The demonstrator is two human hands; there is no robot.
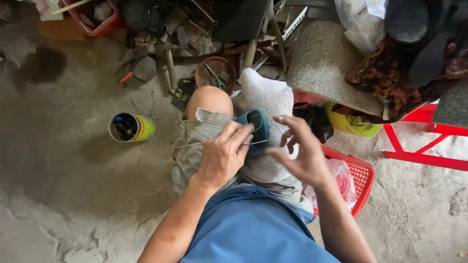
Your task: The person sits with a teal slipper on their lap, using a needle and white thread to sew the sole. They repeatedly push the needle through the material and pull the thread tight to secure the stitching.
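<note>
On a cracked concrete floor strewn with tools, a white towel (265, 100) covers the person's lap. The left hand (222, 158) clamps a small dark teal rubbery shoe piece (256, 127) against it, thread trailing; the right hand (297, 151) hovers unclenched. The piece looks light and flexible, best pinched by its edges.

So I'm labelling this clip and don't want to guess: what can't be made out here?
- Head view: most of the teal object, covered by the left hand; its kind is unclear.
- Thin thread or wire: too fine to tell which.
- Right hand: whether its fingertips pinch anything.
- Can: contents dark, too small.
- Red basket: partly behind the right forearm.
</note>
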